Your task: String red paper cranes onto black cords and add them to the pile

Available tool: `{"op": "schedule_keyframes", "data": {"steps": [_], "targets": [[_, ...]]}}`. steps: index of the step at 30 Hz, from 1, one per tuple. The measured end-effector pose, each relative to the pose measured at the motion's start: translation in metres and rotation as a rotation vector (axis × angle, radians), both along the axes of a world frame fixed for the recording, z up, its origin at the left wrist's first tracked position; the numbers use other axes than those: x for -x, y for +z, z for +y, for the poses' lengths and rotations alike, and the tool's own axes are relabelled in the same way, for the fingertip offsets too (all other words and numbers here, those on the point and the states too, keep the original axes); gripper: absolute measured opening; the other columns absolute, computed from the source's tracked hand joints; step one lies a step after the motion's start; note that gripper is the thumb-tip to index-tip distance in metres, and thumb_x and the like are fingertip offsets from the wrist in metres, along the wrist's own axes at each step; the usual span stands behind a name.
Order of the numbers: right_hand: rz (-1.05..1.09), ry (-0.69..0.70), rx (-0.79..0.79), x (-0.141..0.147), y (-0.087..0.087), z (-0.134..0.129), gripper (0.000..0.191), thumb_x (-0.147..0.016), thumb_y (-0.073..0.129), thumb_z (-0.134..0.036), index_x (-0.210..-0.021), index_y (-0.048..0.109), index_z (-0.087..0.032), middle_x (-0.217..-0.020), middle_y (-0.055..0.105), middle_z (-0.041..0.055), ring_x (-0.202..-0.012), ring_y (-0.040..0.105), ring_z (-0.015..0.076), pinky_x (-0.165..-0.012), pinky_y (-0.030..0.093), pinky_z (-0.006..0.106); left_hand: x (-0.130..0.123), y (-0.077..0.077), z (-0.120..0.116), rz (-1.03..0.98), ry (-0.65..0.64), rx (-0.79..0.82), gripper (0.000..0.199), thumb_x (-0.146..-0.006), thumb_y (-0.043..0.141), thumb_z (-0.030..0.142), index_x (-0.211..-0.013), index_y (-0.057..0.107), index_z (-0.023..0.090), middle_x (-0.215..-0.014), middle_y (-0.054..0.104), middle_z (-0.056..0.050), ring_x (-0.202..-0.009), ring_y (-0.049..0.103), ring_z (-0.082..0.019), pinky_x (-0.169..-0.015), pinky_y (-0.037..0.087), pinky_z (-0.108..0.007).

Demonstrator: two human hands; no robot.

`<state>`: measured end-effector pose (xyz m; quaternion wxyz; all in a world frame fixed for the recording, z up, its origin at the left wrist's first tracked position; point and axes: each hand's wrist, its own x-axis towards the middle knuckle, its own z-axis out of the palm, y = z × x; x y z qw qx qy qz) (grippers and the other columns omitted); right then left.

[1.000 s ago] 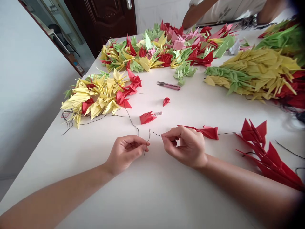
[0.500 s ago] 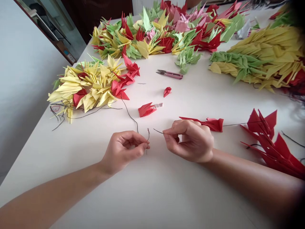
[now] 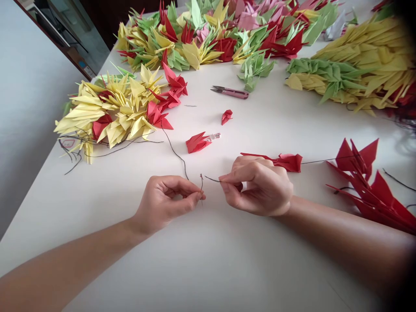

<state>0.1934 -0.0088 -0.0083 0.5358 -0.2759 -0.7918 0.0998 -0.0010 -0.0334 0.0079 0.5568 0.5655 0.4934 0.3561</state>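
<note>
Black thread (image 3: 212, 179) pinched in the right hand (image 3: 263, 187) could snag the thin strand (image 3: 202, 185) the left hand (image 3: 162, 201) pinches if either wavers.

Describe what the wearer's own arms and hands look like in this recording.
The left arm and right arm are bare as far as they show, without sleeves. The left hand and right hand are ungloved, with no ring, bracelet or watch visible. The right arm fades into the dark picture edge.
</note>
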Motion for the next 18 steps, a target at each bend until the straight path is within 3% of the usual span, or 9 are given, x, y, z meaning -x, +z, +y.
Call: {"op": "schedule_keyframes", "data": {"steps": [18], "targets": [[-0.002,-0.022,-0.032,-0.001,0.0015,0.0004,0.019,-0.077,0.055,-0.006,-0.074,0.053,-0.025,-0.044,0.045,-0.01,-0.039,0.038,0.0051,-0.044,0.04,0.019,0.0026,-0.0026,-0.0001,0.021,-0.033,-0.02,0.003,-0.07,0.075,0.018,-0.067,0.073,0.018,-0.064,0.073,-0.003,-0.056,0.066,-0.015,-0.047,0.054,-0.022]]}}
